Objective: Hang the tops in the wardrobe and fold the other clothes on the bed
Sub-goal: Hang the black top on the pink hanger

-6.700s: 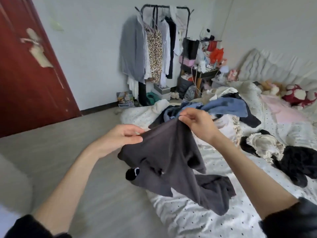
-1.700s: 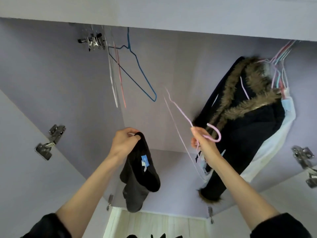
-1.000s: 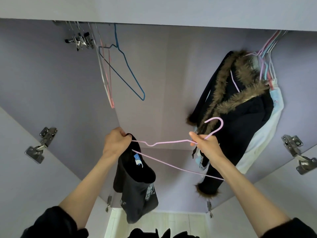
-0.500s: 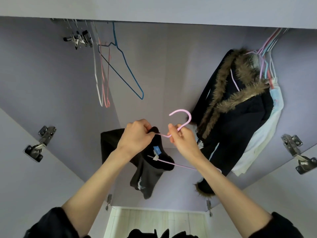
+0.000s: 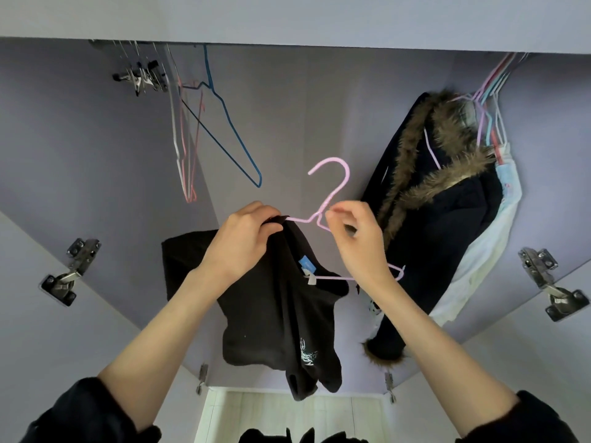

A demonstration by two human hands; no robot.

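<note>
I look up into the open wardrobe (image 5: 307,100). A black top (image 5: 281,318) with a blue neck label and a pale print hangs in front of me. My left hand (image 5: 246,241) grips its neckline where one arm of a thin pink hanger (image 5: 334,190) goes in. My right hand (image 5: 355,238) pinches the pink hanger just below its hook. The hanger's other arm sticks out past my right wrist, outside the top.
Several empty wire hangers (image 5: 220,129), blue, red and white, and metal clip hangers (image 5: 140,78) hang at the upper left. A dark fur-trimmed coat (image 5: 441,219) and a pale garment (image 5: 486,257) hang at the right. Door hinges (image 5: 68,273) flank the opening.
The view went from the bed to the wardrobe. My right hand took a pink hanger, brought it to the black top, and one hanger arm has gone into the neckline.
</note>
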